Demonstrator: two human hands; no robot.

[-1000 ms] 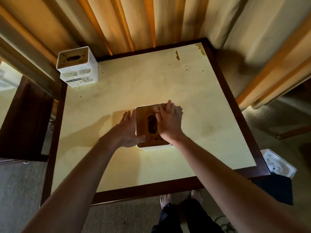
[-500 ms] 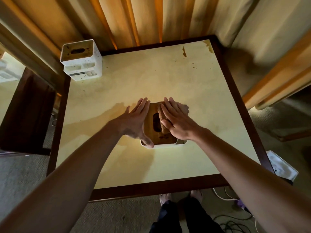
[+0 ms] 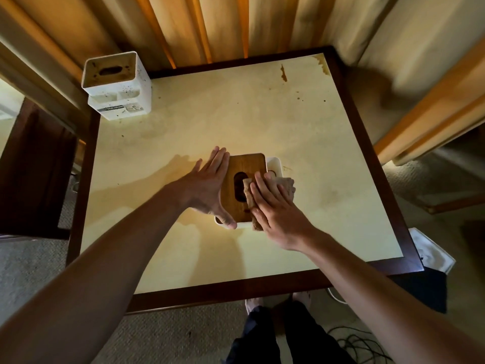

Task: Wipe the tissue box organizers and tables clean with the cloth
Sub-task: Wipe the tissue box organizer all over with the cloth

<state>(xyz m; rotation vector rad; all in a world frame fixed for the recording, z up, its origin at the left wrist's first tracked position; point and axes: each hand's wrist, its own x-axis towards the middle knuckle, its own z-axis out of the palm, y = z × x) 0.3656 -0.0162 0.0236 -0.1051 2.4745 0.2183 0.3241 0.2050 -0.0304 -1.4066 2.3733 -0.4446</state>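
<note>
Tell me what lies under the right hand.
A folded brown cloth lies under the flat right hand, pressed on the organizer's wooden lid. The lid's right part and the cloth's middle are covered.

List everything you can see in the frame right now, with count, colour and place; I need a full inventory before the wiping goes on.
table: 1, cream top with dark brown border, centre of view, brown stains near its far edge
tissue box organizer with wooden lid: 1, white body, brown lid, middle of the table
cloth: 1, beige, on the right part of that lid, under the right hand
second tissue box organizer: 1, white, speckled with dirt, far left corner of the table
curtains: beige and orange folds, behind the table
white object: 1, on the floor past the table's near right corner; cannot tell what it is
cables: dark, on the carpet, bottom right
left hand: flat against the organizer's left side
right hand: flat, pressing the cloth
</note>
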